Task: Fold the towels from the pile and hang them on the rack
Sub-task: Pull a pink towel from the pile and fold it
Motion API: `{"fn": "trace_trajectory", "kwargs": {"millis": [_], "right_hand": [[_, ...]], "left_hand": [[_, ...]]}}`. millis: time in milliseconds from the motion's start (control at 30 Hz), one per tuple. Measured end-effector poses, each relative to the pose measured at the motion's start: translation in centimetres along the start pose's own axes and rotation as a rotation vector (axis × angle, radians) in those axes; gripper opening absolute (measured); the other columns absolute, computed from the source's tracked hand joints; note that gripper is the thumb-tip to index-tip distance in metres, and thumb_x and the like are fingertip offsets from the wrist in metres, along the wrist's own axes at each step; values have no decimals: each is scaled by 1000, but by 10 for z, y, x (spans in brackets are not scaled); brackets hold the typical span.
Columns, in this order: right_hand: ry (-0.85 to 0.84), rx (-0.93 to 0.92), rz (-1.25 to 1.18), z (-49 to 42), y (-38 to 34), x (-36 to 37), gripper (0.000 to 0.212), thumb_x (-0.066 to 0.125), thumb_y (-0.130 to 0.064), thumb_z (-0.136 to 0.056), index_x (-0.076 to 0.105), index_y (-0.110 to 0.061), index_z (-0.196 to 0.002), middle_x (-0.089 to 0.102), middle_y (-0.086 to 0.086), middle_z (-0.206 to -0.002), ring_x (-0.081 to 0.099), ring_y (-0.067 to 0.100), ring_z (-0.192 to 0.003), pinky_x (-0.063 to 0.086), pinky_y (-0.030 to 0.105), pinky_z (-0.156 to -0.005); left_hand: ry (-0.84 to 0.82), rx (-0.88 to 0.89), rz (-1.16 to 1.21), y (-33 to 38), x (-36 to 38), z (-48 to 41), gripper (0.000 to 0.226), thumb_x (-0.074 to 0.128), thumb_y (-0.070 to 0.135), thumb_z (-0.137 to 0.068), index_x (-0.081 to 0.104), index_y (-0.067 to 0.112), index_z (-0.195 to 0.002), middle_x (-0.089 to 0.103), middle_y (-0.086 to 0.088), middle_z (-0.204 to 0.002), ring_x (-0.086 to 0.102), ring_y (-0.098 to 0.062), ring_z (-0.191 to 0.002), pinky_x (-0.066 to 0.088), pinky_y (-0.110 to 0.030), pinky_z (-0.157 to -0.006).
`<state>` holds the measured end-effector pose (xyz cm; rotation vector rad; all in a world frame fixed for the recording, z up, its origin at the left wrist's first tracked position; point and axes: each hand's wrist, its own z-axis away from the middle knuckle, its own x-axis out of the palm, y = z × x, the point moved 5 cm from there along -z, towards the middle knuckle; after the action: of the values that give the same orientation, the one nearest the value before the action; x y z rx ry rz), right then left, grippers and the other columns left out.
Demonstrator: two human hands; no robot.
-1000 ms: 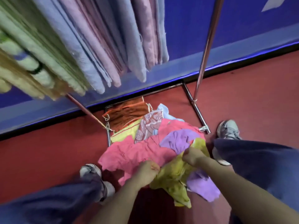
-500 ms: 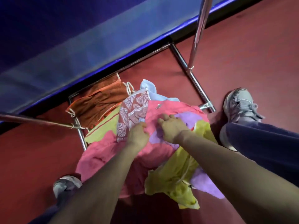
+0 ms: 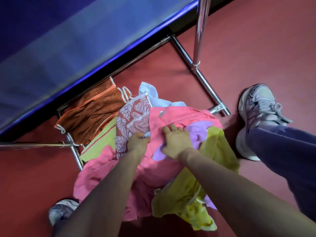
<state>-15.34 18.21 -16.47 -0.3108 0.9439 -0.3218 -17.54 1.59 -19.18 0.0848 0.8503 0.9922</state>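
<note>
Sorting through the heap of loose towels [image 3: 106, 170] for one to take: that looks like the step in hand, with no folding begun. The heap lies on the red floor [image 3: 256, 48], against the chrome rack's base tubes [image 3: 206, 84].

Left hand [image 3: 138, 141]: fingers curled, pinching a pale blue fold of cloth [image 3: 146, 134] where the red-and-white leaf-print towel [image 3: 130, 117] meets the crumpled pink terry towel [image 3: 172, 115].

Right hand [image 3: 177, 141]: flat, fingers straight, resting on the pink towel with its heel over a lilac towel [image 3: 200, 129]. A yellow towel [image 3: 215, 147] sprawls right and near.

Next move, probably: lift one towel clear, find two corners and shake it flat. Neighbouring towels may drag along.
</note>
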Motion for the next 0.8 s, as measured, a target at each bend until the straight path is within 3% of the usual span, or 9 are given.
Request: {"fn": "trace_trajectory", "kwargs": {"millis": [100, 167, 300, 433, 533, 600, 667, 733, 800], "right_hand": [[-7, 75, -170, 3, 8, -2, 54, 60, -38, -82, 47, -14, -129, 50, 12, -123, 57, 37, -106, 44, 40, -84], [-34, 119, -243, 3, 11, -3, 45, 54, -50, -89, 52, -17, -119, 53, 12, -121, 59, 36, -106, 44, 40, -84], [-136, 225, -254, 2, 6, -12, 53, 53, -63, -86, 65, -20, -114, 65, 12, -121, 61, 31, -112, 47, 36, -88], [-147, 207, -101, 18, -12, -20, 49, 66, -44, -85, 65, -11, -121, 64, 14, -125, 60, 32, -117, 49, 35, -91], [-57, 229, -146, 41, -16, -12, 38, 61, -35, -89, 65, -10, -116, 64, 16, -120, 62, 34, -112, 49, 36, -88], [-6, 312, -274, 59, -6, -9, 31, 58, -33, -90, 69, -10, -109, 68, 16, -114, 64, 33, -108, 49, 35, -85], [40, 459, -516, 79, 12, -13, 28, 56, -23, -93, 70, -5, -110, 69, 18, -114, 63, 35, -109, 47, 33, -86], [113, 646, -741, 105, 34, -15, 27, 55, -14, -94, 70, 1, -111, 68, 24, -114, 61, 39, -111, 46, 34, -88], [172, 790, -867, 136, 52, -14, 26, 55, -11, -93, 70, 6, -107, 67, 30, -111, 62, 43, -108, 45, 36, -85]], "left_hand": [[-85, 34, 50, -5, 4, 8, 6, 69, 8, -87, 73, 12, -86, 68, -7, -73, 57, -20, -68, 50, -36, -65], [-149, 54, 63, -5, 7, 16, 16, 69, 5, -86, 68, 15, -73, 63, -1, -64, 53, -16, -62, 44, -29, -61], [-220, 105, 72, -8, 17, 36, 27, 73, -2, -84, 62, 19, -71, 62, 10, -60, 51, -10, -62, 40, -25, -57], [-294, 76, 58, -16, 33, 67, 36, 75, -13, -76, 58, 19, -75, 64, -1, -72, 58, -18, -72, 48, -25, -64], [-259, 102, -17, -23, 36, 82, 24, 79, 15, -60, 65, 25, -76, 71, 1, -77, 65, -18, -75, 53, -33, -69], [-254, 112, -78, -36, 38, 87, 39, 71, 33, -53, 72, 26, -91, 76, -2, -86, 72, -26, -83, 56, -40, -75], [-277, 132, -164, -41, 35, 104, 49, 68, 35, -57, 73, 18, -103, 76, -9, -93, 71, -31, -91, 55, -37, -74], [-267, 175, -275, -40, 24, 133, 19, 72, 24, -71, 69, 12, -85, 73, -10, -86, 68, -27, -85, 44, -29, -62], [-267, 166, -303, -50, 16, 157, 19, 72, 17, -76, 54, 16, -70, 65, -5, -74, 64, -24, -77, 37, -27, -57]]}}
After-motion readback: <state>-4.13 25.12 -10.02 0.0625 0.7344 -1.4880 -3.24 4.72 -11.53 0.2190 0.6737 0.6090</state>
